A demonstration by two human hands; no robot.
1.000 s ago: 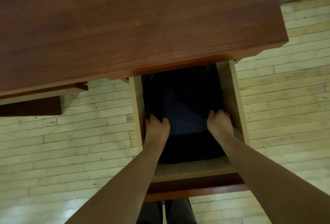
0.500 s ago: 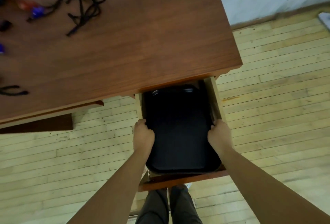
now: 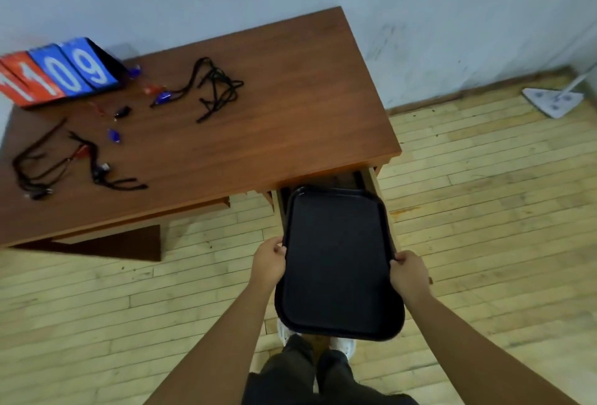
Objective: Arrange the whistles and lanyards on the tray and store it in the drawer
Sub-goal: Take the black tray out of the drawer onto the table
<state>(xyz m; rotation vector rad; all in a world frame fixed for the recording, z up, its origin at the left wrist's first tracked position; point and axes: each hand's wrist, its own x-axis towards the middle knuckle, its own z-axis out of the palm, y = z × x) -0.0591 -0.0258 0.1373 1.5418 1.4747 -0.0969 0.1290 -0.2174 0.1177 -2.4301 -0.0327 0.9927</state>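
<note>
Early stage: nothing is arranged yet.

- **Hands:** Your left hand (image 3: 268, 261) and right hand (image 3: 409, 275) each grip a long edge of the tray (image 3: 336, 259), with fingers curled over the rim.
- **Tray position:** It sits at 6 o'clock, its far end over the open drawer (image 3: 371, 178).
- **Tray look:** Black, rectangular, with rounded corners and a raised lip. It is bare inside.
- **Whistles and lanyards:** The whistles (image 3: 164, 97) and lanyards (image 3: 216, 88) lie loose on the table (image 3: 290, 120), at 10 to 11 o'clock from the tray. The cords are tangled, in two clusters.
- **Left to do, as I judge it:** Set the tray down, load every piece, then put it in the drawer.
</note>
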